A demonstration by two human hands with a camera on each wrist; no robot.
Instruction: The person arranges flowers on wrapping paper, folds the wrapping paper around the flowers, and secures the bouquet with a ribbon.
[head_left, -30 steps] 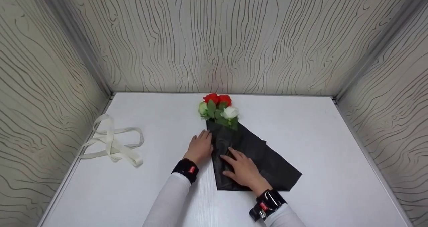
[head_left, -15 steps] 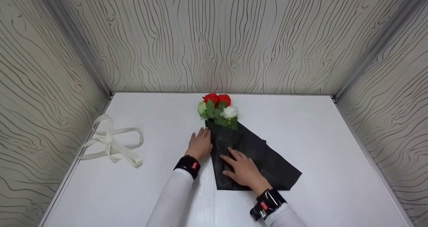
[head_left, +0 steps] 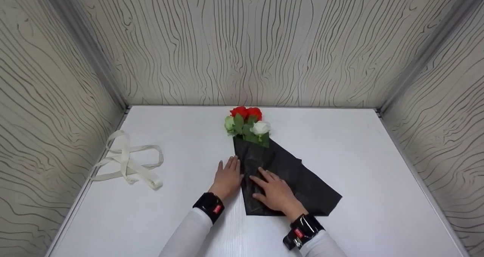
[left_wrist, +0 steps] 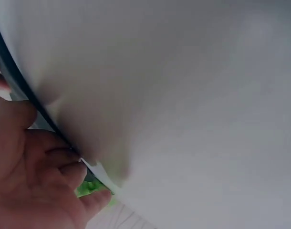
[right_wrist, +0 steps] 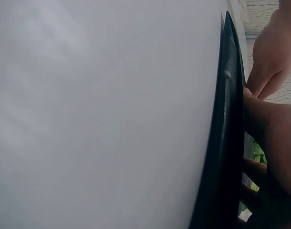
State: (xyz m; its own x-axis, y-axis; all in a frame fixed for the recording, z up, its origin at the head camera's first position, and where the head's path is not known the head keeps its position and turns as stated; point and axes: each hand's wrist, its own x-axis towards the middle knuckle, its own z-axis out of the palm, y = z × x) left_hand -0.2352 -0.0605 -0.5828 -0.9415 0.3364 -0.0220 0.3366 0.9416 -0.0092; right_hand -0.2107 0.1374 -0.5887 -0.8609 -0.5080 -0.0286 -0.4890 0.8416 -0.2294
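A bouquet of artificial roses (head_left: 246,114), red, white and pale green with leaves, lies with its heads poking out of the top of a black wrapping sheet (head_left: 317,190). The stems are hidden inside the folded sheet. My left hand (head_left: 227,180) lies along the sheet's left edge, fingers extended and fingertips at the fold. In the left wrist view, its fingers (left_wrist: 69,174) touch the dark edge close over the white table. My right hand (head_left: 278,192) rests spread on the front of the sheet, fingers pressing it; the right wrist view shows the sheet (right_wrist: 226,119) edge-on beneath it.
A loosely looped cream ribbon (head_left: 124,160) lies on the left side of the white table (head_left: 378,166). Wood-grain patterned panels (head_left: 242,45) enclose the table at the back and both sides.
My left hand has slid down along the sheet's left edge, towards me. The right hand, the roses and the ribbon stay where they were.
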